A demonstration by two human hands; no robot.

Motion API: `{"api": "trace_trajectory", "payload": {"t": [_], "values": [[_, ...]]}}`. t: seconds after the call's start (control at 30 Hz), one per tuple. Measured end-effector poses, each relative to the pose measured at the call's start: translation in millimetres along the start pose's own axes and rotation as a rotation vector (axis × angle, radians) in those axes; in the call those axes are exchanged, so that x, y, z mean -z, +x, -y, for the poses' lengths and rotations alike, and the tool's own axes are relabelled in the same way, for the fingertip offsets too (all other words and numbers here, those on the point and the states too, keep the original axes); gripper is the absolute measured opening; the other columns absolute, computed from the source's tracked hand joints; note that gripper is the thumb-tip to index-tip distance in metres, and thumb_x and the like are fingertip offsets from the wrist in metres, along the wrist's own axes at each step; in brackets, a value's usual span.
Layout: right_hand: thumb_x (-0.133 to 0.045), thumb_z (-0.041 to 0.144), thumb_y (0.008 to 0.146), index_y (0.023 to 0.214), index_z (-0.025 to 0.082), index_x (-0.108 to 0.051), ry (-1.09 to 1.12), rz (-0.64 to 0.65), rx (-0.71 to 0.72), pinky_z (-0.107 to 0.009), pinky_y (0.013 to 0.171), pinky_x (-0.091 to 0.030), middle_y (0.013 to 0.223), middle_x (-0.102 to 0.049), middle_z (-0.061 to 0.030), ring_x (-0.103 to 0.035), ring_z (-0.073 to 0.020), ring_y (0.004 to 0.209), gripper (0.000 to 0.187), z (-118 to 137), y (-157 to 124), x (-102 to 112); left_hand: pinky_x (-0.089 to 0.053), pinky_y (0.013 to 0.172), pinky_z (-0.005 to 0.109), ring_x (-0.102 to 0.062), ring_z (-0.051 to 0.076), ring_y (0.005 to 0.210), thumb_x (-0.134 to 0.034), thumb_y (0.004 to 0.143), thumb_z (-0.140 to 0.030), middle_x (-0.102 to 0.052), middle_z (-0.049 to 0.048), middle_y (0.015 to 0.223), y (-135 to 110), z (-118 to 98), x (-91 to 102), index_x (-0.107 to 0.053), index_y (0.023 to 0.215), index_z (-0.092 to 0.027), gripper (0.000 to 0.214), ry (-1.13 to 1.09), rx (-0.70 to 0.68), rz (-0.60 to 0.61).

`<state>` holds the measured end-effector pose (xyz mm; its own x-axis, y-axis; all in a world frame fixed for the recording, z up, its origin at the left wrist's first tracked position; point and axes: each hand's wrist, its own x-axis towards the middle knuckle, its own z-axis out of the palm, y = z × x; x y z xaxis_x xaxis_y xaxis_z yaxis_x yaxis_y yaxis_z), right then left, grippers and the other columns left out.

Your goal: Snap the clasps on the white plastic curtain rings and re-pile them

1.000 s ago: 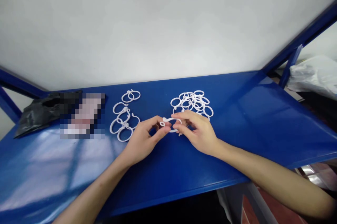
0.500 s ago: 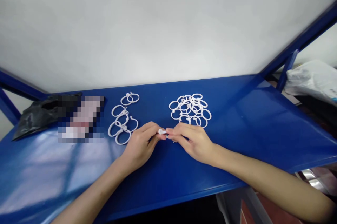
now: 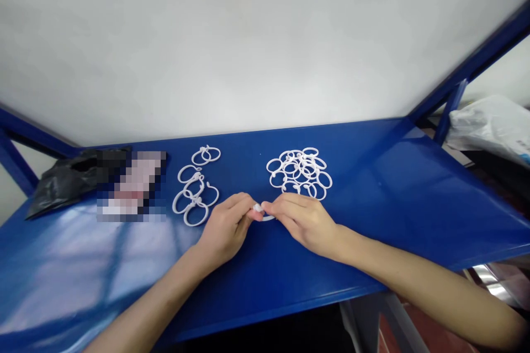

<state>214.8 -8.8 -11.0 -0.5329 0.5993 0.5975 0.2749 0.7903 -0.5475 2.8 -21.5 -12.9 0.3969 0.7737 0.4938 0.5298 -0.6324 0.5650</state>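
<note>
Between my two hands is a white plastic ring [image 3: 269,219], mostly hidden by the fingers, with a small white knob at its top. My left hand [image 3: 232,226] pinches the knob end from the left. From the right, the thumb and forefinger of my right hand [image 3: 304,223] are closed on the same ring. Just beyond my right hand lies a pile of white rings [image 3: 304,170] with small knobs. To the left of my left hand is a looser group of similar rings [image 3: 196,215], some overlapping.
The rings lie on a blue table [image 3: 290,275] against a pale wall [image 3: 265,43]. A black plastic bag [image 3: 62,184] and a blurred-out flat item [image 3: 134,182] are at the left. Beyond the right frame bar is a white plastic bag [image 3: 492,126].
The ring has turned between my fingers, so its lower curve now shows below them. My fingertips have come closer together at the knob. The view has shifted slightly.
</note>
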Motion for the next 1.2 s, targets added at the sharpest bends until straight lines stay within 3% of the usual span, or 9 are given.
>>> {"api": "trace_trajectory", "payload": {"t": [0.23,0.47,0.57,0.63,0.7,0.83,1.0,1.2], "values": [[-0.046,0.011,0.101,0.121,0.02,-0.065,-0.146,0.063,0.105,-0.027,0.068,-0.059,0.093,-0.074,-0.0061,-0.07,-0.0145,0.08,0.029,-8,-6,1,-0.043,0.062,0.025,-0.055,0.013,0.065,-0.041,0.1,-0.015,-0.06,-0.0001,0.069,1,0,-1.9,-0.058,0.074,-0.02,0.032,0.072,-0.024,0.065],[-0.045,0.008,0.1,0.12,0.02,-0.066,-0.247,0.075,0.141,-0.027,0.065,-0.058,0.093,-0.073,-0.006,-0.068,-0.0154,0.079,0.031,-7,-3,2,-0.044,0.061,0.027,-0.052,0.014,0.063,-0.036,0.104,-0.028,-0.059,0.0015,0.07,2,-2,-3.6,-0.056,0.073,-0.019,0.038,0.166,-0.033,0.086],[-0.048,0.013,0.1,0.116,0.023,-0.068,-0.289,0.033,0.066,-0.03,0.076,-0.058,0.107,-0.071,-0.007,-0.068,-0.0179,0.095,0.027,-13,8,17,-0.048,0.071,0.032,-0.06,0.018,0.076,-0.039,0.104,-0.034,-0.068,0.0045,0.083,8,3,4.9,-0.064,0.091,-0.019,0.032,0.251,-0.025,0.089],[-0.053,0.021,0.1,0.112,0.024,-0.069,-0.378,-0.056,-0.08,-0.032,0.076,-0.057,0.114,-0.067,-0.0086,-0.066,-0.019,0.095,0.02,-21,16,32,-0.049,0.082,0.037,-0.063,0.022,0.089,-0.042,0.103,-0.034,-0.072,0.007,0.097,11,12,13.6,-0.065,0.109,-0.019,0.028,0.35,0.031,0.06],[-0.054,0.025,0.1,0.107,0.022,-0.071,-0.448,-0.092,-0.177,-0.034,0.074,-0.055,0.107,-0.065,-0.0094,-0.063,-0.0199,0.091,0.019,-31,21,48,-0.048,0.093,0.043,-0.062,0.027,0.1,-0.046,0.101,-0.036,-0.072,0.01,0.105,12,25,22.4,-0.066,0.113,-0.018,0.029,0.487,0.111,-0.004],[-0.056,0.023,0.099,0.11,0.022,-0.069,-0.462,0.123,-0.17,-0.036,0.079,-0.052,0.1,-0.068,-0.0066,-0.059,-0.0217,0.094,0.018,-47,23,66,-0.044,0.101,0.052,-0.052,0.038,0.119,-0.05,0.097,-0.038,-0.065,0.0168,0.127,9,48,33.0,-0.063,0.127,-0.013,0.04,0.77,0.289,0.011],[-0.059,0.026,0.098,0.097,0.021,-0.07,-0.469,0.24,-0.143,-0.037,0.081,-0.049,0.094,-0.07,-0.0058,-0.056,-0.0225,0.092,0.012,-52,21,60,-0.046,0.093,0.056,-0.052,0.043,0.12,-0.049,0.095,-0.04,-0.063,0.0195,0.13,7,53,39.8,-0.06,0.131,-0.013,0.046,0.846,0.436,0.093],[-0.059,0.028,0.098,0.102,0.019,-0.071,-0.515,0.136,-0.135,-0.04,0.085,-0.051,0.101,-0.07,-0.008,-0.056,-0.0241,0.097,0.015,-52,20,53,-0.046,0.099,0.05,-0.059,0.035,0.113,-0.041,0.093,-0.029,-0.067,0.0156,0.116,12,51,69.2,-0.064,0.117,-0.015,0.036,0.721,0.477,0.045]]}}
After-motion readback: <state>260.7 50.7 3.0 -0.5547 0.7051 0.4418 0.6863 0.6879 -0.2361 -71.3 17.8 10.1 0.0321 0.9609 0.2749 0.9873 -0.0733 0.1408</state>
